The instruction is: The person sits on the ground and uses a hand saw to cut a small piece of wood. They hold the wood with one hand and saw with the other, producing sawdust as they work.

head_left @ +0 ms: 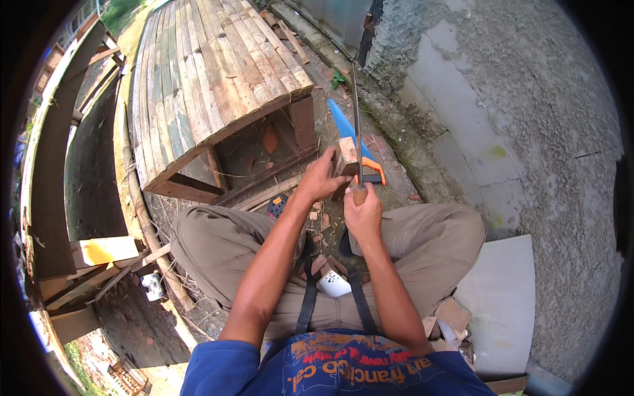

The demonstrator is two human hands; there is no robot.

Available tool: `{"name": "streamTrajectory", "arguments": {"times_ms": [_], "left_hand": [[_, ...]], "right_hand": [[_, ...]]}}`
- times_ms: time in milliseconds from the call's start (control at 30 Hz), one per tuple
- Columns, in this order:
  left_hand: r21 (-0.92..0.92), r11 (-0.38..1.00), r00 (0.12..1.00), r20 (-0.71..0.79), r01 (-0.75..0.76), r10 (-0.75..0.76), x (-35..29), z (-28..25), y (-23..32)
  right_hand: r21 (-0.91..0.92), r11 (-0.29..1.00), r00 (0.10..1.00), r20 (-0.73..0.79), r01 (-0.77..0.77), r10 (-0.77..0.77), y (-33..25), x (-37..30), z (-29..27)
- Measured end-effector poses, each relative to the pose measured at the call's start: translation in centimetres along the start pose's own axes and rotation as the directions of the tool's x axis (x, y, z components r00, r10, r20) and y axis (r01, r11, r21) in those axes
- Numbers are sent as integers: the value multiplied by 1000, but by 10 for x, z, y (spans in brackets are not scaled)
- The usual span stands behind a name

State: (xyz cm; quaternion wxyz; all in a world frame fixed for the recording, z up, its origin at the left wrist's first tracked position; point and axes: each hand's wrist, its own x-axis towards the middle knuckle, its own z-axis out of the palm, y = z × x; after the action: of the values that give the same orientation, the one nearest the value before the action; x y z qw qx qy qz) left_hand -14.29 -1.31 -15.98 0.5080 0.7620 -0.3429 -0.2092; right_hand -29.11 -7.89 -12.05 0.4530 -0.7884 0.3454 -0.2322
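Note:
My right hand [363, 212] is closed around the wooden handle of a machete [357, 125]. Its long, narrow blade points away from me, seen nearly edge-on, along the right side of a wooden block [346, 150]. Whether blade and block touch, I cannot tell. My left hand [319, 177] grips that block from the left side, with thumb and fingers around it, and keeps it upright between my knees. Just beyond and to the right lies a handsaw [343, 122] with a blue blade and an orange and black handle, partly hidden behind the machete and block.
A bamboo-slat bench [211, 72] stands ahead to the left. A rough concrete wall [548, 125] rises on the right, with a pale board [500, 297] by my right knee. Wood offcuts [323, 221] litter the ground between my legs. A wooden frame [49, 171] fills the far left.

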Motion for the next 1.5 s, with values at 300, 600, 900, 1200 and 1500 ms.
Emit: {"name": "streamTrajectory", "arguments": {"times_ms": [300,600,900,1200,1500], "left_hand": [[4,998,998,16,61,-61,1,16,-36],[-45,999,1000,1,21,-21,-1,15,-45],[-31,997,996,51,69,-68,-5,8,-32],[-24,999,999,20,25,-25,-7,9,-42],[-44,995,994,77,84,-81,-10,10,-32]], "right_hand": [[461,720,846,402,-519,352,9,12,-4],[188,978,996,-14,91,-89,-48,4,-26],[-86,996,994,107,-1,11,9,11,0],[51,999,992,128,11,-18,-51,8,-35],[-90,996,988,153,-20,34,10,3,-9]]}}
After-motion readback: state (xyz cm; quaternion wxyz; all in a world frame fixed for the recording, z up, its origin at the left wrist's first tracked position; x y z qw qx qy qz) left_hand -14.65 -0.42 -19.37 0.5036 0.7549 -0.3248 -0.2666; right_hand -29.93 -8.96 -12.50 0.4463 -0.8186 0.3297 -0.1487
